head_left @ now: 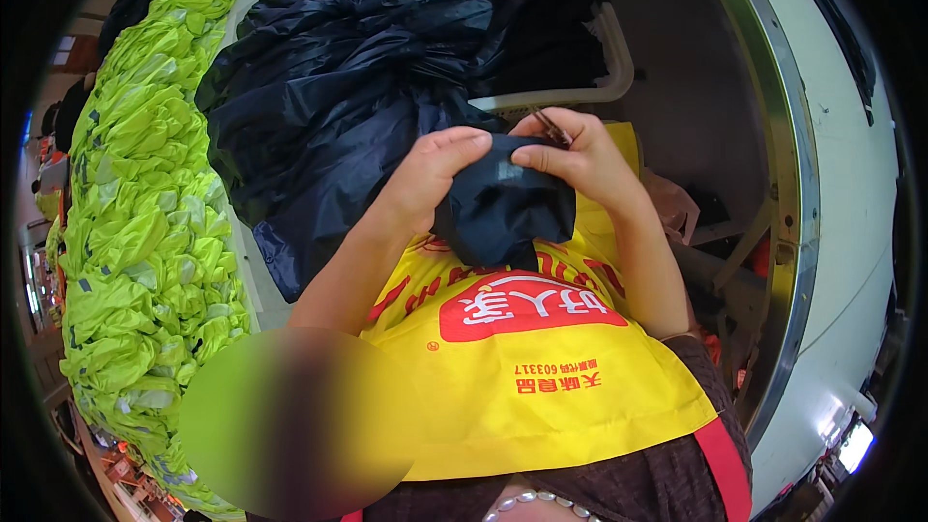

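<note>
A dark navy garment (507,208) of thin, slightly shiny cloth is stretched between my two hands above my lap. My left hand (433,174) pinches its upper edge between thumb and fingers. Close beside it, my right hand (580,157) grips the same edge with the thumb on top. A slim metal tool (554,128), which looks like thread snips, is tucked among the right fingers. Below the hands the cloth hangs in a rounded fold against my yellow apron (599,416). The fingertips behind the cloth are hidden.
A large heap of navy garments (338,68) lies ahead, partly in a white plastic basket (622,77). Bright yellow-green garments (145,213) are piled along the left. A pale table (841,261) with a metal edge curves along the right.
</note>
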Demonstrator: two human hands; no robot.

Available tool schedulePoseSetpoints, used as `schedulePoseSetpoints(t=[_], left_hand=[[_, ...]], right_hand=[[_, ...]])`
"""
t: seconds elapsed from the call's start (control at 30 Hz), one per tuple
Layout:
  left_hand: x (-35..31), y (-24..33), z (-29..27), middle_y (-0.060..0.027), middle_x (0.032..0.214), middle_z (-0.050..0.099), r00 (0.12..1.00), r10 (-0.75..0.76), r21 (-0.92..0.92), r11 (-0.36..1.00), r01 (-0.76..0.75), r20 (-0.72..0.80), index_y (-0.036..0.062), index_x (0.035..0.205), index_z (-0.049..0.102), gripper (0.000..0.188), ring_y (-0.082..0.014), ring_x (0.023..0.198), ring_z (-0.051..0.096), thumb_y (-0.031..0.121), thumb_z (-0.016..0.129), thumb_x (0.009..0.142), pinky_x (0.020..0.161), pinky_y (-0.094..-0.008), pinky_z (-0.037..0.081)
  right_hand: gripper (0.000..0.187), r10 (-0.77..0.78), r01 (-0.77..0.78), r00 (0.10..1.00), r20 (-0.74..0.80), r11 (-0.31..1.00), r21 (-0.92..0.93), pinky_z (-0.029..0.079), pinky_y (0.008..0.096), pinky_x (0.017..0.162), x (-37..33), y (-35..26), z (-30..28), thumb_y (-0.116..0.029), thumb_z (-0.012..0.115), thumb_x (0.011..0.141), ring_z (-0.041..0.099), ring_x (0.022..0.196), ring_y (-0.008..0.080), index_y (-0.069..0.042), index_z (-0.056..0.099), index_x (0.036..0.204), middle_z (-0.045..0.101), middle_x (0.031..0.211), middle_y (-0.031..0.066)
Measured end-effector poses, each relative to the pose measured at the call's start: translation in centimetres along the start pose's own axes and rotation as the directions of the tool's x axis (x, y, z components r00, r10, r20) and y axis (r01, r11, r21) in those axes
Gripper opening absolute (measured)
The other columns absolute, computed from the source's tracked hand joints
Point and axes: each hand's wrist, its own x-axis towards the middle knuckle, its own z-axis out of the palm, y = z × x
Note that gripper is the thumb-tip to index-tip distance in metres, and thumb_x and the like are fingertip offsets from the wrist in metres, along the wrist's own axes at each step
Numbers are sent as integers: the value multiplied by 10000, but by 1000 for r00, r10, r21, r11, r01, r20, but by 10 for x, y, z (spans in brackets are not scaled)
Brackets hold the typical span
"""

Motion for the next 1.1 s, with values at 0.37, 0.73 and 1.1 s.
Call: schedulePoseSetpoints(t=[0.37,0.73,1.1], left_hand=[[1,30,-43,-37,807,643,961,240,11,971,-241,-139,36,897,635,148,-110,691,597,162,581,841,676,-205,483],[-29,87,-76,-9,840,610,758,638,551,684,-479,-133,16,897,644,143,-74,782,535,126,587,826,759,-197,403],[-87,-48,-221,-126,699,616,976,171,988,-57,145,-133,50,707,599,381,-301,683,608,382,759,612,605,-381,473]], right_hand=[[137,216,-193,955,-203,973,126,326,176,451,-18,14,-26,-198,625,815,420,496,21,-83,574,760,469,575,-57],[181,81,-26,982,-168,951,308,299,166,419,28,-16,-7,-251,624,834,406,440,32,-71,605,820,481,545,-34],[214,342,-269,879,-331,931,248,338,189,439,95,136,-38,-268,571,858,448,467,55,-60,607,823,495,556,-17]])
